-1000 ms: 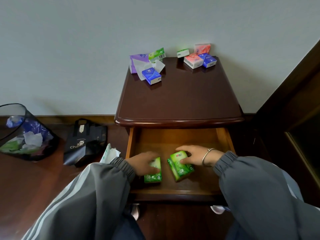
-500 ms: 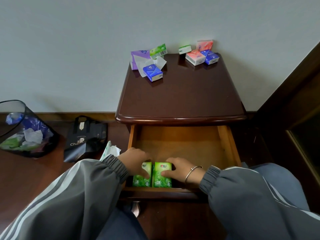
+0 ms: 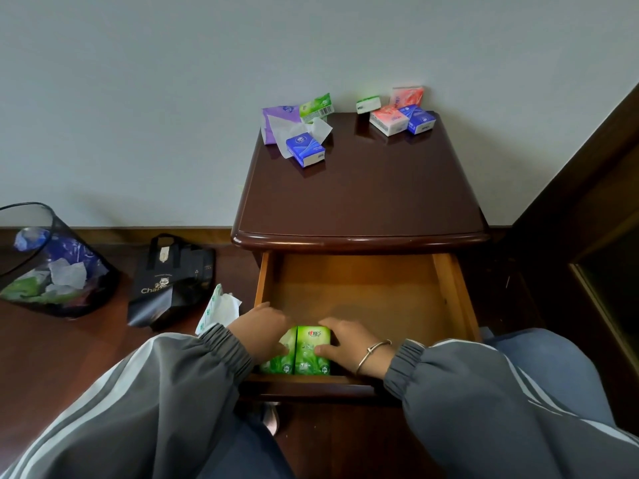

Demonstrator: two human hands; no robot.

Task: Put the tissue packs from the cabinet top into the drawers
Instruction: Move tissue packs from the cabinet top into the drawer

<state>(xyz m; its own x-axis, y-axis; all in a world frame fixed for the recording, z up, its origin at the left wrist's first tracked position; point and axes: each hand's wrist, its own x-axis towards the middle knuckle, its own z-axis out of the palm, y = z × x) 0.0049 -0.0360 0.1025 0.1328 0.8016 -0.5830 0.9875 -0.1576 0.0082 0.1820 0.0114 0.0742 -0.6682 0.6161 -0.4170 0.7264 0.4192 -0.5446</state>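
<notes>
Head view: the open drawer (image 3: 449,288) of the dark wooden cabinet holds two tissue packs side by side, touching, at its near left end. The left hand (image 3: 262,335) curls over the left green pack (image 3: 278,361); the right hand (image 3: 342,344) grips the right green pack (image 3: 311,350), thumb on its face. A blue pack (image 3: 306,150) and a pink pack (image 3: 388,119) (among others) lie at the back of the glossy cabinet top (image 3: 363,188), near the pale wall (image 3: 173,98). A mesh bin (image 3: 52,264) and a black bag (image 3: 169,278) stand on the wooden floor to the left.
</notes>
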